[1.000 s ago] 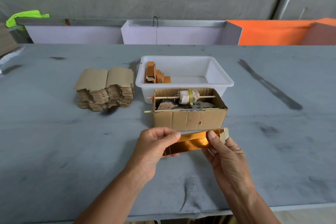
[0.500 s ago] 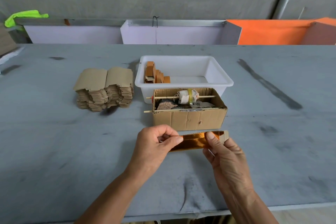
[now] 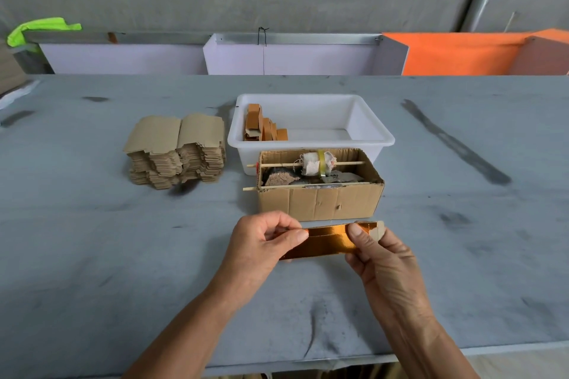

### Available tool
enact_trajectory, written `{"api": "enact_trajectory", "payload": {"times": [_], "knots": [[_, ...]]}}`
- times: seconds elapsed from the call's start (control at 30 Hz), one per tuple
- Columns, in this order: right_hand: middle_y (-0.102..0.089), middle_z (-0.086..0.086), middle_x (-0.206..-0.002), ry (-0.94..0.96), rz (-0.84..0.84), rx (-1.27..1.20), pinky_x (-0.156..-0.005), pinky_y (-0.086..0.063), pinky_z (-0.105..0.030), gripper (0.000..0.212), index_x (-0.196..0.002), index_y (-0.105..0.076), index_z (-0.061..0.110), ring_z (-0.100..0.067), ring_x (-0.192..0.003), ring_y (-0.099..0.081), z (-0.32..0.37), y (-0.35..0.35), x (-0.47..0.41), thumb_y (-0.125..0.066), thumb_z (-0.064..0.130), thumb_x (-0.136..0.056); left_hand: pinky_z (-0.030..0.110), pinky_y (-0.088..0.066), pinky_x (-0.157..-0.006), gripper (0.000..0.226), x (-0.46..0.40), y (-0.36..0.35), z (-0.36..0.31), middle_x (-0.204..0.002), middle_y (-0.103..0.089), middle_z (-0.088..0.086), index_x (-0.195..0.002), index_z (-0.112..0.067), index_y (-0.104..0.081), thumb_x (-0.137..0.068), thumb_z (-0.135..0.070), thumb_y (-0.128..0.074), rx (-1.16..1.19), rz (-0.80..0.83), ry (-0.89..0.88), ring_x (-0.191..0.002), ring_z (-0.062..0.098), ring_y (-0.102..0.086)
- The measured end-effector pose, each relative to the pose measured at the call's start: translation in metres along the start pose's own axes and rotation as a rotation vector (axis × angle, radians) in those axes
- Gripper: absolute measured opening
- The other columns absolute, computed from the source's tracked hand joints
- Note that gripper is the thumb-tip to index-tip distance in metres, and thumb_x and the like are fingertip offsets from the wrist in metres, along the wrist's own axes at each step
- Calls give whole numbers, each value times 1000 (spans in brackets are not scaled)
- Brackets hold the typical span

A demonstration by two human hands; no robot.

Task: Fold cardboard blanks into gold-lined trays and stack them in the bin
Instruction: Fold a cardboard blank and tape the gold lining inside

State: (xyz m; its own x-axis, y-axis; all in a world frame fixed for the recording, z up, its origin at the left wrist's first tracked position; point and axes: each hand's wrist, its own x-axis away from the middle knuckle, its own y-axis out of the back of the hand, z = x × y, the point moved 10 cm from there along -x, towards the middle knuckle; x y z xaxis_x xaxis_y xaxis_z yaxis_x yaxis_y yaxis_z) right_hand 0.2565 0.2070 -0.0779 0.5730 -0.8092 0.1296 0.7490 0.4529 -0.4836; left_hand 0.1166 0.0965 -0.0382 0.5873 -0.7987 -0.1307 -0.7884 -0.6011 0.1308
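Observation:
A narrow gold-lined cardboard blank (image 3: 326, 241) is held just above the grey table, in front of a brown box. My left hand (image 3: 264, 243) pinches its left end between thumb and curled fingers. My right hand (image 3: 378, 258) grips its right end, thumb pressed on the gold face near a bare cardboard flap. A long wall of the blank stands folded up along the far edge. A stack of flat brown blanks (image 3: 177, 149) lies to the left. The white bin (image 3: 377, 135) behind holds several folded trays (image 3: 261, 128) at its left end.
An open corrugated box (image 3: 320, 201) with two wooden sticks and a cloth-wrapped roll across it stands between the bin and my hands. White and orange partitions (image 3: 292, 57) line the table's far edge. The near table edge (image 3: 338, 361) runs under my forearms.
The blank has turned in my hands, so more of its gold face shows and its far wall is folded up. My left thumb has shifted along the left end.

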Motion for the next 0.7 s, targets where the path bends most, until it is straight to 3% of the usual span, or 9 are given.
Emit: {"api": "enact_trajectory", "payload": {"times": [0.2, 0.37, 0.47, 0.6, 0.7], "knots": [[-63, 2, -62, -14, -51, 48, -50, -49, -17, 4, -65, -69, 16, -5, -57, -59, -2, 3, 0, -73, 16, -65, 14, -42, -51, 18, -1, 1, 7, -60, -64, -7, -68, -26, -74, -77, -10, -73, -28, -10, 91, -56, 2, -55], [-64, 0, -65, -60, -35, 15, -52, -51, -18, 5, -68, -69, 15, -7, -57, -58, -7, 0, -2, -72, 17, -66, 25, -48, -48, 20, -1, 3, 12, -57, -60, 0, -65, -16, -68, -78, -2, -70, 25, -60, 156, -52, 8, -53], [-65, 1, -67, -69, 3, 25, -53, -51, -19, 6, -67, -69, 18, -7, -58, -59, -5, -3, -3, -74, 19, -64, 17, -43, -45, 22, -1, 8, 11, -53, -58, -5, -64, -16, -67, -78, 0, -70, 5, -92, 140, -48, 2, -50], [-66, 1, -71, -69, 45, 76, -58, -50, -22, 25, -80, -68, 17, -8, -64, -63, -3, -4, -3, -77, 18, -57, 11, -41, -51, 20, -2, 12, 5, -57, -61, -9, -65, -19, -67, -78, -4, -71, -57, -103, 69, -55, -1, -52], [-67, -5, -72, -81, 56, 87, -55, -53, -22, 26, -82, -68, 12, -13, -66, -66, -5, -6, -3, -76, 11, -58, 13, -44, -56, 19, -2, 10, -1, -63, -63, -4, -67, -19, -68, -78, -5, -71, -64, -94, 8, -59, 2, -55]]}}
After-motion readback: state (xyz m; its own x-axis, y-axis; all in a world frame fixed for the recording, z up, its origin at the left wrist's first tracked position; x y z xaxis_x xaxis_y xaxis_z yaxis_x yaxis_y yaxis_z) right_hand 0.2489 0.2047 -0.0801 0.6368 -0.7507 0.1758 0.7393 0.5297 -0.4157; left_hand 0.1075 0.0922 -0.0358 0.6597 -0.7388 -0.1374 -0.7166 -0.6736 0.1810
